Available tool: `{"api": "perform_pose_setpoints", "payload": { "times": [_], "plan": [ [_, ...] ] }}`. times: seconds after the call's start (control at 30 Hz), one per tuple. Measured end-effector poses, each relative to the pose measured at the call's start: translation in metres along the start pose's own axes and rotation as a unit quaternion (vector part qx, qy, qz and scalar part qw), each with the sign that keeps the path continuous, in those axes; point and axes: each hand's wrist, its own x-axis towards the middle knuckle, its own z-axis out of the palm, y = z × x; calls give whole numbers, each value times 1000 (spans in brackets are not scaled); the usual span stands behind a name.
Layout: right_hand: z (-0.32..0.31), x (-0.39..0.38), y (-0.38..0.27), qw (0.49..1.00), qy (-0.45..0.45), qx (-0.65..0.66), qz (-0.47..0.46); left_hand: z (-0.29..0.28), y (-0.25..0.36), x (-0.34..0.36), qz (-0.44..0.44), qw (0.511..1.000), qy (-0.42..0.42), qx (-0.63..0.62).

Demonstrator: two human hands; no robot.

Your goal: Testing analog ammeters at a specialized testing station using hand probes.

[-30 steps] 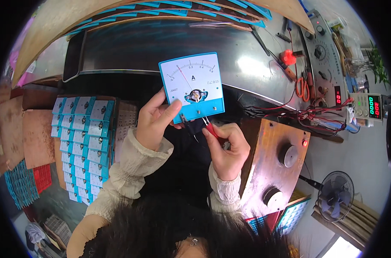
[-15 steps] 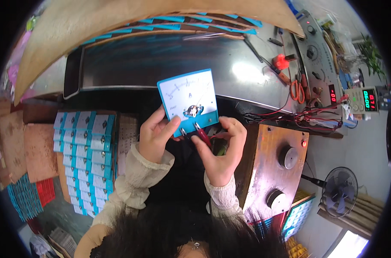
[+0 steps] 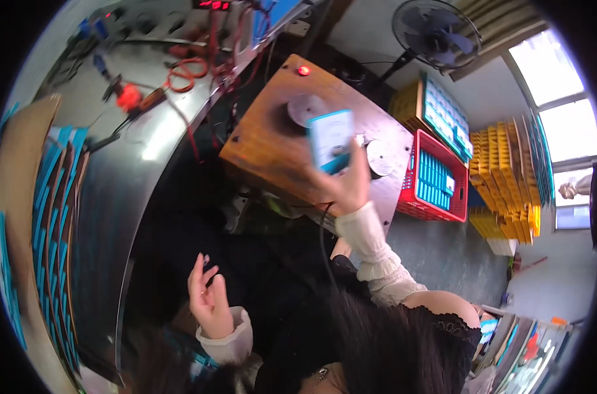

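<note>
My right hand (image 3: 347, 180), blurred by motion, grips a teal-edged panel meter (image 3: 324, 134) with a white face and holds it over the wooden-topped box (image 3: 262, 144). The box carries two round metal discs (image 3: 378, 164), one partly behind the meter, and a lit red lamp (image 3: 303, 70). Lower and to the left, over the dark lap, my left hand (image 3: 210, 295) is raised with its fingers apart and nothing in them.
The steel bench (image 3: 160, 72) at left holds tools (image 3: 128, 97), wires and stacked boards (image 3: 26, 177) of teal pieces. Rightward are a red crate (image 3: 424, 207) of teal cases, yellow stacked trays (image 3: 502, 164), a fan (image 3: 433, 33) and a window (image 3: 554, 72).
The view has swung right. My left hand has let go of the meter, which my right hand has carried over the wooden box. The red and black leads are no longer visible on it.
</note>
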Motion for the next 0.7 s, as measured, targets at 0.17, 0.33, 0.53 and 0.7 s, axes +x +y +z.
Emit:
{"api": "perform_pose_setpoints", "payload": {
  "times": [0.17,0.33,0.53,0.7],
  "plan": [
    [-61,15,128,923,249,-289,44,2,8,21,1,1000,-3,20],
    [-58,13,139,930,237,-261,104,-8,25,33,62,995,-4,85],
    [-58,21,137,924,253,-269,95,2,23,34,6,998,16,66],
    [-58,19,125,925,240,-279,98,7,19,26,-14,995,-32,94]
  ]
}}
